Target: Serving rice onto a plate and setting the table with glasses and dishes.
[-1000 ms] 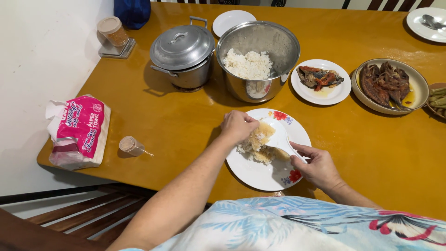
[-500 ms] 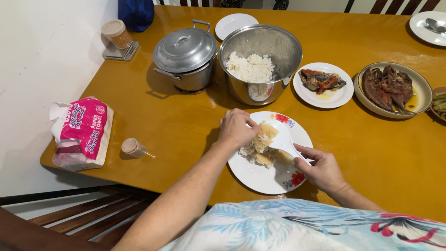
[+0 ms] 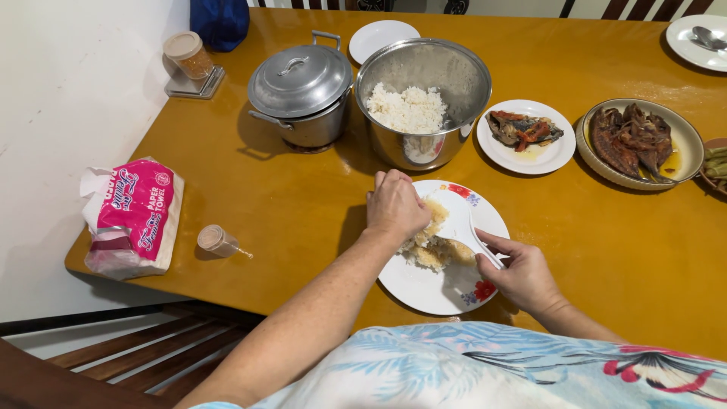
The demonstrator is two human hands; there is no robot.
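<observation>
Right hand point(image 3: 522, 276) grips a white spoon point(image 3: 463, 226); left hand point(image 3: 395, 204) curls over browned rice point(image 3: 432, 246) on a flowered plate point(image 3: 439, 291) near the bench point(image 3: 288, 204) edge. Beyond stands a steel rice pot point(image 3: 422, 98).

Left hand point(image 3: 396, 203) pressing down on a lump of rice point(image 3: 429, 244) on a white flowered plate point(image 3: 424, 286). Right hand point(image 3: 522, 274) at 5 o'clock of the plate, holding a white spoon point(image 3: 462, 226) against the rice. Big steel bowl point(image 3: 443, 64) of white rice at 12 o'clock, lidded pot point(image 3: 300, 83) at 11. Fish dishes point(image 3: 634, 140) at 2 o'clock.
</observation>
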